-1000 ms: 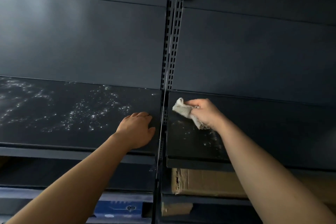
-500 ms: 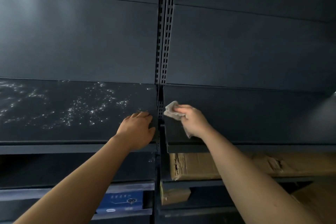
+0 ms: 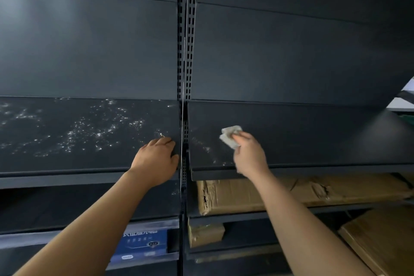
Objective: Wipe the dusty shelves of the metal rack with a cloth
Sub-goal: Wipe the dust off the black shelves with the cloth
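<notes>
Here, in the head view, a dark metal rack (image 3: 89,40) fills the scene, and a slotted upright (image 3: 184,51) in the middle divides it into a left half and a right half. At hand level there are two shelves, the left shelf (image 3: 67,154) and the right shelf (image 3: 313,136).

There are two hands and one cloth. The left hand (image 3: 156,159) rests palm down on the near right corner of the left shelf, just beside the upright. Its fingers are relaxed and a little bent, and it holds nothing. The right hand (image 3: 248,152) pinches the cloth (image 3: 230,139) between thumb and fingers and presses it on the right shelf. The cloth is small, pale and folded. It sticks out to the far left of the fingers and lies in the left part of this shelf, near the upright but apart from it.

White dust (image 3: 100,127) covers much of the left shelf in many small specks. On the right shelf, a few pale specks show only to the left of the cloth and near the front edge.

On the lower shelves there are three cardboard boxes: one long (image 3: 291,192) directly under the right shelf, one small (image 3: 205,234) lower, and one (image 3: 376,237) at the near right. One blue box (image 3: 143,244) stands at the lower left; its print is too blurred to read.
</notes>
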The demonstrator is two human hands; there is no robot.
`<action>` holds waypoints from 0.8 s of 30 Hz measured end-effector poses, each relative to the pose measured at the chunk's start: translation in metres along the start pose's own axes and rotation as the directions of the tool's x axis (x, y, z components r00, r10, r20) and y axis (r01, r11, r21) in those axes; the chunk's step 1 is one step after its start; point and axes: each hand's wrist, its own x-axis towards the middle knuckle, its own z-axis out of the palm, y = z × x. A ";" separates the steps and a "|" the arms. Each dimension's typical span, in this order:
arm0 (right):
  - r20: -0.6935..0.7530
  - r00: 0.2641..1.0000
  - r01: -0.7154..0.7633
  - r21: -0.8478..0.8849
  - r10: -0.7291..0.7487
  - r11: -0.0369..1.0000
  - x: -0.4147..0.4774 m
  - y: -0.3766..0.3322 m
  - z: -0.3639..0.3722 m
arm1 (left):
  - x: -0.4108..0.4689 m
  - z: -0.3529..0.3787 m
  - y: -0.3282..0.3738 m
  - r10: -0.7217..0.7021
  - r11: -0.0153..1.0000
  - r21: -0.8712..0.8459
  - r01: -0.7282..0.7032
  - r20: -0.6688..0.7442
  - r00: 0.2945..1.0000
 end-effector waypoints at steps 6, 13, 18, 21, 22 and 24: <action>0.169 0.965 0.145 0.283 -0.198 0.948 -0.009 -0.056 0.023 | -0.003 0.001 0.005 -0.029 0.999 0.014 0.030 -0.027 0.999; -0.017 0.995 -0.092 0.221 0.098 0.971 0.084 0.045 -0.016 | -0.001 0.001 0.012 -0.141 0.989 -0.055 0.138 -0.053 0.989; 0.225 0.960 0.174 -0.011 -0.167 0.985 0.141 0.087 -0.012 | 0.004 0.025 0.073 -0.412 0.908 -0.139 0.395 -0.133 0.901; 0.238 0.928 0.283 0.049 -0.287 0.958 0.117 0.046 0.013 | -0.005 0.022 0.058 -0.432 0.902 -0.094 0.422 -0.132 0.892; 0.253 0.907 0.326 0.080 -0.336 0.942 0.110 0.036 0.015 | -0.004 0.019 0.058 -0.435 0.900 -0.093 0.427 -0.112 0.893; 0.413 0.742 0.478 0.226 -0.528 0.849 0.105 -0.017 0.061 | -0.011 0.027 0.034 -0.607 0.794 -0.122 0.595 -0.119 0.786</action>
